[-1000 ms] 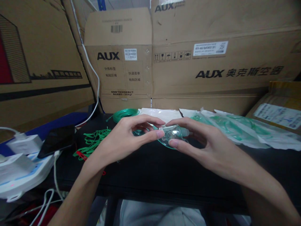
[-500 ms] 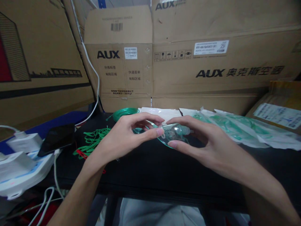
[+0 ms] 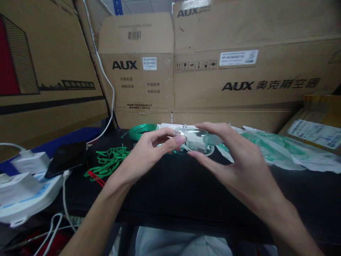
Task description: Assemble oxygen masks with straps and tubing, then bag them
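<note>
Both my hands hold a clear plastic mask with a green rim [image 3: 195,140] just above the black table [image 3: 170,192]. My left hand [image 3: 149,153] pinches its left end between thumb and fingers. My right hand [image 3: 234,161] wraps thumb and fingers round its right side. A coil of green tubing [image 3: 141,129] lies behind my left hand. A heap of green elastic straps [image 3: 109,161] lies to the left of that hand.
Sealed bags with green masks [image 3: 269,147] lie along the back right. A black phone [image 3: 65,160] and white chargers [image 3: 26,163] sit at the left edge. Large AUX cardboard boxes [image 3: 239,78] wall off the back.
Both hands have lifted the mask a little and carried it farther from me. The right hand now covers more of its right side.
</note>
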The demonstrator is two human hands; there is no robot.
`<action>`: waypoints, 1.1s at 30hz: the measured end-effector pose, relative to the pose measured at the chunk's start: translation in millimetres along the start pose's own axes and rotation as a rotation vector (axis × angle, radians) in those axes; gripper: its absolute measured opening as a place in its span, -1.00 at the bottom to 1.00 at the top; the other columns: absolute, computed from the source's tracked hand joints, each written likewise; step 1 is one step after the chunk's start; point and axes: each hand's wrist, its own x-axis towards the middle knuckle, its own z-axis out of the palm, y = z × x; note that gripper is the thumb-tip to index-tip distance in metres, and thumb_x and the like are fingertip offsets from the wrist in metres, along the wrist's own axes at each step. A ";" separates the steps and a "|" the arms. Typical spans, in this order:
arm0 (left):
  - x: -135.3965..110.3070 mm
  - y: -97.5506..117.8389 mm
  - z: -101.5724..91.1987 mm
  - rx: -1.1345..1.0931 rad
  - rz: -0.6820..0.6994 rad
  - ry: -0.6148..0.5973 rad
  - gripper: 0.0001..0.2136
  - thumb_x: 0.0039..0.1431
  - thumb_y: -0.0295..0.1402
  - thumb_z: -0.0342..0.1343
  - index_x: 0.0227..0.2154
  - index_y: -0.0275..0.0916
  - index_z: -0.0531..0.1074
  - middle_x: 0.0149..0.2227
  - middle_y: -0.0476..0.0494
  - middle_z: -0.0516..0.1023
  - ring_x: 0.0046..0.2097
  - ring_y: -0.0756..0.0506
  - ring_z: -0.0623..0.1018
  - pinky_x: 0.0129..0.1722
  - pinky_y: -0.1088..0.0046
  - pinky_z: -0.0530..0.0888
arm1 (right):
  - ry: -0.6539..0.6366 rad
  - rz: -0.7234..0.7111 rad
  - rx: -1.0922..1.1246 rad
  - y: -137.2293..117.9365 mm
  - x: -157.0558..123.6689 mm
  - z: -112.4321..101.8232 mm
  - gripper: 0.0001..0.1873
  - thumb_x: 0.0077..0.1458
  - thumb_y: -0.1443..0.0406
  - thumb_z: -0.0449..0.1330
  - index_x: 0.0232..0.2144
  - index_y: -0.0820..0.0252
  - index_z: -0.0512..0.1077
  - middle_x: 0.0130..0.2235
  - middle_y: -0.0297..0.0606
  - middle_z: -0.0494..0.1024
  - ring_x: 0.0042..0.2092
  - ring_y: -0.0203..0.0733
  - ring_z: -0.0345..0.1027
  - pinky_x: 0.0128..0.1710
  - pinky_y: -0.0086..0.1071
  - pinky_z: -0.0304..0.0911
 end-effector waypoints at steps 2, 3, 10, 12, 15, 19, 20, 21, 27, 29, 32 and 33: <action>0.6 -1.8 3.7 -0.106 -0.002 -0.012 -0.79 0.29 -0.19 0.24 -0.26 -0.25 0.59 -0.29 -0.05 0.54 -0.25 -0.03 0.49 -0.25 0.51 0.39 | -0.003 -0.004 0.012 0.1 0.7 1.9 -0.60 0.20 0.40 0.32 0.07 0.14 0.41 0.00 -0.12 0.59 0.02 -0.04 0.50 0.04 -0.25 0.38; 0.9 -2.4 5.6 -0.148 -0.001 -0.016 -0.80 0.29 -0.21 0.24 -0.26 -0.25 0.59 -0.30 -0.05 0.54 -0.26 -0.02 0.49 -0.26 0.51 0.39 | 0.000 -0.003 0.017 0.2 0.9 2.6 -0.61 0.20 0.41 0.32 0.06 0.17 0.41 0.00 -0.12 0.58 0.03 -0.05 0.49 0.06 -0.26 0.36; 0.8 -1.3 9.2 -0.124 0.068 0.029 -0.81 0.29 -0.21 0.25 -0.29 -0.25 0.58 -0.36 0.00 0.51 -0.33 0.02 0.45 -0.31 0.53 0.38 | 0.010 0.221 0.196 -2.3 -0.6 4.8 -0.65 0.25 0.24 0.31 0.06 0.09 0.42 0.06 -0.18 0.54 0.08 -0.03 0.45 0.07 -0.20 0.35; 0.7 -1.6 9.0 -0.085 0.092 0.031 -0.81 0.29 -0.20 0.25 -0.30 -0.24 0.57 -0.38 0.02 0.50 -0.34 0.03 0.45 -0.30 0.54 0.38 | 0.007 0.255 0.224 -2.8 -0.9 5.9 -0.65 0.26 0.23 0.29 0.07 0.05 0.42 0.05 -0.21 0.55 0.06 -0.03 0.46 0.02 -0.19 0.38; 0.9 -2.8 10.4 -0.052 0.128 0.056 -0.80 0.28 -0.20 0.26 -0.31 -0.24 0.55 -0.39 0.03 0.49 -0.35 0.03 0.45 -0.31 0.54 0.39 | 0.012 0.208 0.209 -3.5 -1.3 8.0 -0.67 0.27 0.29 0.27 0.08 0.03 0.44 0.07 -0.20 0.56 0.10 -0.01 0.44 0.07 -0.16 0.37; 1.0 -4.0 13.9 -0.037 0.152 0.105 -0.78 0.27 -0.18 0.26 -0.34 -0.25 0.54 -0.38 0.02 0.49 -0.37 0.03 0.44 -0.35 0.55 0.39 | 0.048 0.194 0.237 -5.2 -3.1 9.9 -0.63 0.23 0.35 0.29 0.07 0.01 0.46 0.10 -0.19 0.53 0.15 -0.03 0.40 0.17 -0.13 0.33; 0.9 -4.4 14.4 -0.030 0.153 0.105 -0.77 0.27 -0.17 0.26 -0.32 -0.24 0.54 -0.37 0.01 0.48 -0.38 0.03 0.44 -0.35 0.54 0.40 | 0.062 0.216 0.266 -5.4 -3.4 10.0 -0.60 0.21 0.35 0.32 0.08 0.00 0.47 0.11 -0.20 0.52 0.17 -0.03 0.39 0.18 -0.14 0.33; 0.8 -4.9 14.7 -0.022 0.154 0.100 -0.76 0.28 -0.15 0.24 -0.30 -0.24 0.55 -0.36 0.00 0.49 -0.38 0.02 0.44 -0.35 0.54 0.40 | 0.073 0.248 0.314 -5.4 -3.4 10.0 -0.56 0.17 0.34 0.35 0.09 -0.02 0.46 0.13 -0.21 0.50 0.18 -0.03 0.38 0.18 -0.14 0.34; 0.9 -6.8 13.4 0.016 0.164 0.065 -0.73 0.30 -0.10 0.20 -0.23 -0.23 0.56 -0.41 0.00 0.46 -0.39 0.00 0.43 -0.34 0.49 0.39 | -0.018 0.558 0.843 -0.6 3.0 6.2 -0.55 0.13 0.15 0.41 0.06 0.01 0.52 0.06 -0.26 0.62 0.12 -0.07 0.48 0.07 -0.26 0.44; 1.4 -5.9 12.9 0.006 0.183 0.063 -0.71 0.29 -0.09 0.21 -0.27 -0.24 0.55 -0.42 0.00 0.46 -0.41 0.01 0.42 -0.35 0.49 0.39 | -0.059 0.632 0.927 1.4 4.6 4.1 -0.70 0.18 0.13 0.37 -0.06 0.07 0.59 -0.03 -0.25 0.66 0.08 -0.09 0.51 0.08 -0.29 0.41; 2.5 -5.1 12.6 -0.029 0.218 0.039 -0.73 0.30 -0.12 0.22 -0.35 -0.24 0.53 -0.40 0.01 0.48 -0.41 0.02 0.42 -0.35 0.52 0.39 | -0.092 0.675 1.013 2.0 4.6 1.5 -0.81 0.16 0.17 0.39 -0.20 0.10 0.61 -0.10 -0.25 0.68 0.01 -0.10 0.54 0.01 -0.32 0.42; 2.7 -5.3 12.5 -0.042 0.221 0.030 -0.75 0.31 -0.14 0.22 -0.34 -0.23 0.53 -0.39 0.01 0.49 -0.41 0.03 0.42 -0.35 0.53 0.39 | -0.100 0.683 1.047 1.7 4.2 0.9 -0.82 0.15 0.19 0.40 -0.22 0.11 0.60 -0.12 -0.25 0.68 -0.03 -0.11 0.55 -0.03 -0.33 0.43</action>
